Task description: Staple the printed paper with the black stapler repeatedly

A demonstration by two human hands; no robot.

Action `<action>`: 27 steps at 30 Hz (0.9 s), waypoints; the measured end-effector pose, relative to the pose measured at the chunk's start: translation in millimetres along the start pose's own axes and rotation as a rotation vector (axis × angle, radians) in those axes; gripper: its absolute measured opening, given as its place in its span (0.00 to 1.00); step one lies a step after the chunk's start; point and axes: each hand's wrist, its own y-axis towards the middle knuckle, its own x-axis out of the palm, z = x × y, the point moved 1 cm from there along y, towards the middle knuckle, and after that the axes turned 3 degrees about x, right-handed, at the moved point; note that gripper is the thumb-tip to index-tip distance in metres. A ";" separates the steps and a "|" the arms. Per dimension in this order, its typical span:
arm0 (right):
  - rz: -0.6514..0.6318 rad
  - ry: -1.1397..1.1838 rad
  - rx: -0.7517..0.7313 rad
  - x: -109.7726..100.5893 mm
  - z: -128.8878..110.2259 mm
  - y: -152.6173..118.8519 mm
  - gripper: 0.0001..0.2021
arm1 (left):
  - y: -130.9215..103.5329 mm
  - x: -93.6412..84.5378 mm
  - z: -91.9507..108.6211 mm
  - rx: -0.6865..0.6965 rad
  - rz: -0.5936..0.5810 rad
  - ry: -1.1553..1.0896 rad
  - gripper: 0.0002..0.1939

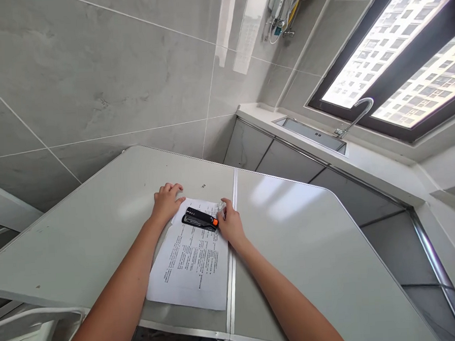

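Observation:
Printed sheets of paper (194, 264) lie on the pale folding table (300, 248), left of its metal seam. Across their upper part rests a black stapler (200, 218) with an orange end pointing right. My left hand (167, 201) touches the upper left edge of the paper, its fingers apart and holding nothing. At the stapler's right end is my right hand (230, 222), its fingers bent around a small clear plastic item (221, 208) whose shape is hard to make out.
A tiny dark piece (203, 186) lies beyond the paper. Behind the table stand a tiled wall (111, 69) and a counter with a sink (313, 134) and faucet (358, 115). A white chair (33, 328) is at lower left.

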 end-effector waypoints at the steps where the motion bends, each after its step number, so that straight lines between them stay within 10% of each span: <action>1: 0.040 -0.012 -0.023 1.6 -0.6 -0.7 0.28 | 0.6 -0.9 -4.8 -0.013 -0.007 -0.013 0.12; 5: 0.187 -0.140 -0.110 -3.7 2.3 -8.9 0.27 | 0.6 -9.3 -22.8 -0.004 -0.077 -0.143 0.12; 18: 0.016 -0.067 0.092 -6.4 10.5 26.4 0.08 | 0.2 -22.6 -38.5 0.045 -0.126 -0.486 0.20; 27: 0.047 -0.087 -0.044 -2.6 -14.9 -44.6 0.14 | 0.0 -16.6 -28.4 0.047 -0.077 -0.354 0.16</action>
